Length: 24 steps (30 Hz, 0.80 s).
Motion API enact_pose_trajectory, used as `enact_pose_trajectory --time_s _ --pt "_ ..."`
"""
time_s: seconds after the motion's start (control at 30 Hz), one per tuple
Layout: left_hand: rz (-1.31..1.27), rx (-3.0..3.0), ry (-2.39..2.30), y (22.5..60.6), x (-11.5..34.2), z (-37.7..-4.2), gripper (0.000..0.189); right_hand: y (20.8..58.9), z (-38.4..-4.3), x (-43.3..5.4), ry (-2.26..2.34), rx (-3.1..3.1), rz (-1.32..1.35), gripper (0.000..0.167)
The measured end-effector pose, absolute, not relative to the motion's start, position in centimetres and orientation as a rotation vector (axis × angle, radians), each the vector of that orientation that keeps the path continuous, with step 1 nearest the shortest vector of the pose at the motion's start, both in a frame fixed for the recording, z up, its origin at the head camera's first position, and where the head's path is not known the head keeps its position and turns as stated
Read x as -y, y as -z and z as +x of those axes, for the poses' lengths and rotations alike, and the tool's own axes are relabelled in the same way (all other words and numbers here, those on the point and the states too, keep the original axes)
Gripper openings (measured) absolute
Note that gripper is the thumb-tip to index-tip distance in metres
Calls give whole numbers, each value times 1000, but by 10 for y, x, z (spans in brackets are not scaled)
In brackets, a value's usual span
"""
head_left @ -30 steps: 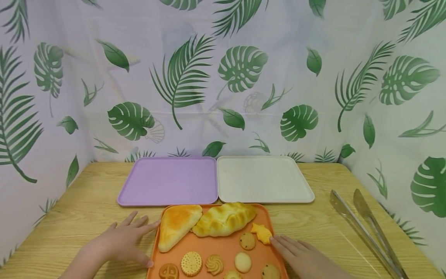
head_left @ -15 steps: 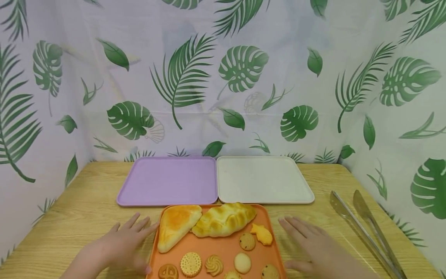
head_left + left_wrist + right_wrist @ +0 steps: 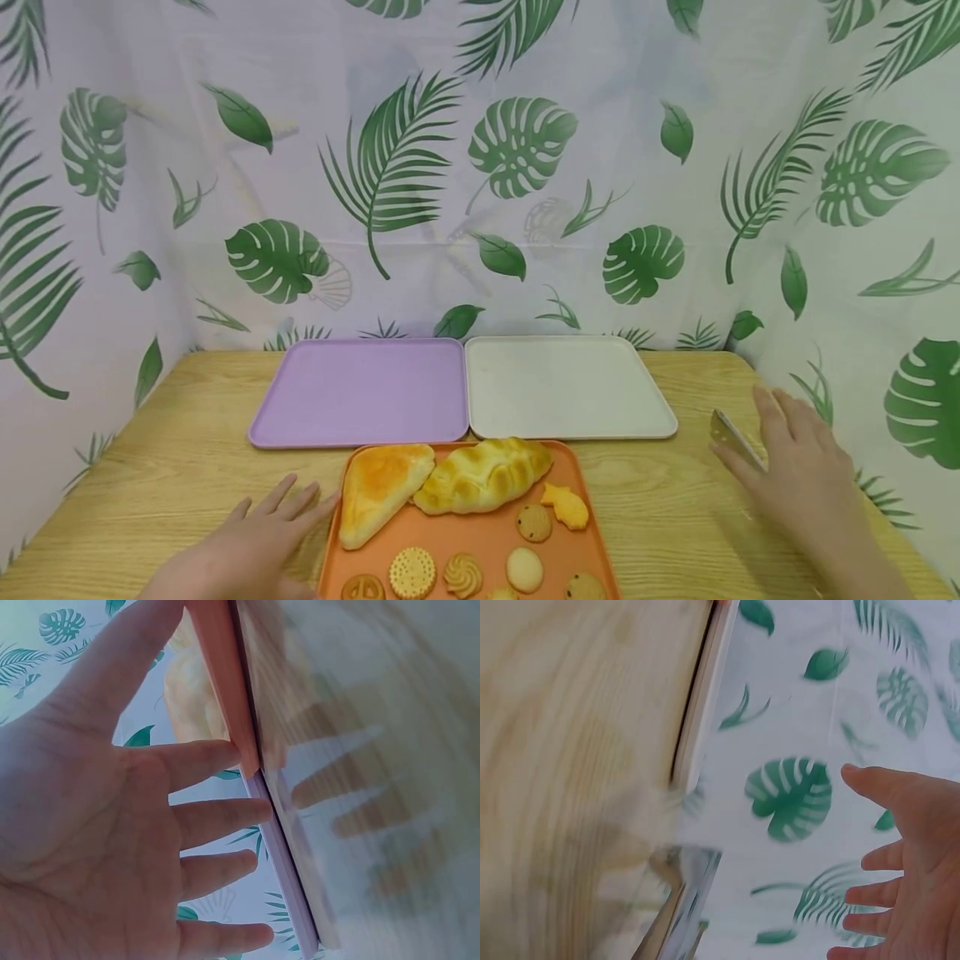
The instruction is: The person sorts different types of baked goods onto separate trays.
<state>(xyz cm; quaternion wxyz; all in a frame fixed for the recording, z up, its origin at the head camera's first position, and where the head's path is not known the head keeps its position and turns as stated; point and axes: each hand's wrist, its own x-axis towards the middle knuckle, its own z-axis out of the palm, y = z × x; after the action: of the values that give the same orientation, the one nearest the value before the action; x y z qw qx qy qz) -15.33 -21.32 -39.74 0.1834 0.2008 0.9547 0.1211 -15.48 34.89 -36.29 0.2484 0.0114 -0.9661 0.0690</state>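
My left hand (image 3: 243,546), its fingers spread, is at the left side of the orange tray (image 3: 461,533); in the left wrist view the index fingertip is right at the tray's rim (image 3: 225,682). Over the metal tongs (image 3: 735,437) at the table's right, my right hand (image 3: 802,479) hovers with straight fingers and covers most of them. The right wrist view shows the tongs' end (image 3: 694,881) apart from the fingers. On the orange tray lie a triangular bread (image 3: 382,492), a braided bread (image 3: 483,477), a fish-shaped cracker (image 3: 567,508) and several cookies (image 3: 412,572).
Behind the orange tray, a purple tray (image 3: 367,392) and a white tray (image 3: 566,387) stand side by side with nothing on them. A leaf-print cloth (image 3: 420,275) rises behind the wooden table (image 3: 652,500) and along both sides.
My right hand has left the orange tray's right edge and moved right and forward over the tongs. My left hand stays by the tray's left edge, slightly lower in view.
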Motion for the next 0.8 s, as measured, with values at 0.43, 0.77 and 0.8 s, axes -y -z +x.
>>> enact_pose_trajectory --time_s 0.43,0.77,0.8 --pt "525 -2700 -318 393 209 -151 102 372 -158 -407 -212 3021 -407 120" --pt "506 -2678 -330 394 208 -153 102 377 -161 -422 -300 3363 -393 113" --pt "503 -2676 -330 393 208 -153 102 378 -161 -423 -317 3376 -382 110"
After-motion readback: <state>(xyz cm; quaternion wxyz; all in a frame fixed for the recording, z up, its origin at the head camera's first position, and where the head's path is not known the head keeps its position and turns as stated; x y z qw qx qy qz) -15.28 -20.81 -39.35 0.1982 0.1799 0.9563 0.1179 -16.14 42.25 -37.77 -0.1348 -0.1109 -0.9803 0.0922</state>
